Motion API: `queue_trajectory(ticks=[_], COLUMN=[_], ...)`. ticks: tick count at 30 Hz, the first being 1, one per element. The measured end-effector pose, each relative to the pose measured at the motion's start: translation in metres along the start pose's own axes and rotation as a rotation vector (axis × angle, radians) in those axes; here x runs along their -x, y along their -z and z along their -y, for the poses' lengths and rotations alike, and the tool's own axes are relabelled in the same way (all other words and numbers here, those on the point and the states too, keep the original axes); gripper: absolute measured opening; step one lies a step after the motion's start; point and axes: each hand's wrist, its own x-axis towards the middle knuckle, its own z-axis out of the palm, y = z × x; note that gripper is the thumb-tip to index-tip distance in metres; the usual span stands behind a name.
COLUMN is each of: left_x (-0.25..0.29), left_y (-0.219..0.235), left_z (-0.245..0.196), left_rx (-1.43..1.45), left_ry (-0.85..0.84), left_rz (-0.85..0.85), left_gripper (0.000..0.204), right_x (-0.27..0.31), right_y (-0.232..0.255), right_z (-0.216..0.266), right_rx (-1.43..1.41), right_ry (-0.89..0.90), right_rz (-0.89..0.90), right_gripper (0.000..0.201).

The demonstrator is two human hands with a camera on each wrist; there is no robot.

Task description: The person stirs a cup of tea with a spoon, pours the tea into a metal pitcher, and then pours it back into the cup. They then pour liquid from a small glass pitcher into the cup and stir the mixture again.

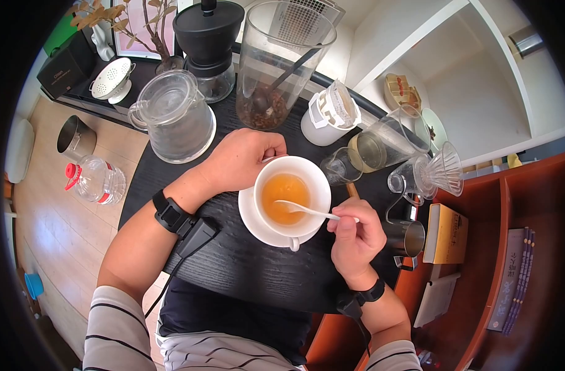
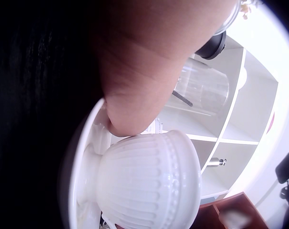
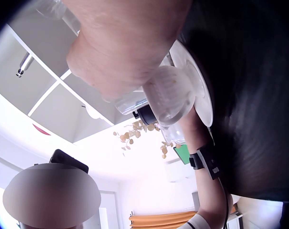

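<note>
A white cup (image 1: 320,185) of amber liquid (image 1: 281,187) stands on a white saucer (image 1: 248,213), its small handle facing the person. My right hand (image 1: 358,238) pinches the end of a white spoon (image 1: 316,213) between thumb and fingers. The spoon slants down into the cup, its tip at the liquid. From the far left side my left hand (image 1: 242,157) holds the saucer's edge with curled fingers, close against the cup; the fingertips are partly hidden. In the left wrist view the hand lies between the saucer and the ribbed cup wall.
Behind stand a glass pitcher (image 1: 174,127), a black-topped grinder (image 1: 208,52), a tall glass (image 1: 279,68) with dark contents and a white cup with a drip bag (image 1: 329,117). To the right are glass vessels (image 1: 372,151), a clear ribbed dripper (image 1: 440,173) and a metal pitcher (image 1: 406,238).
</note>
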Motion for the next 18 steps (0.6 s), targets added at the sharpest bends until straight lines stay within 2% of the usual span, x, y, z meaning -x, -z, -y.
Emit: queue_trajectory(ticks=[3,8,15,18], left_x=[0.0001,0.0,0.0,-0.0003], left_y=[0.0001,0.0001,0.0002,0.0001], left_z=[0.0002,-0.0006,0.0004,0.0], left_rx=[-0.003,0.003,0.001,0.0], left_ry=[-0.001,0.008,-0.005,-0.005], left_rz=[0.0,0.002,0.0,0.001], left_gripper=[0.02,0.02,0.02,0.02], right_x=[-0.0034,-0.004,-0.0029,-0.004], right_y=[0.0004,0.0006,-0.0001,-0.0001], right_z=[0.001,0.0003,0.001,0.0047], right_rx=[0.052,0.154,0.043,0.089], right_ry=[0.037,0.05,0.041,0.018], right_rz=[0.063,-0.012,-0.054,0.049], right_gripper=[0.013,0.013,0.01,0.01])
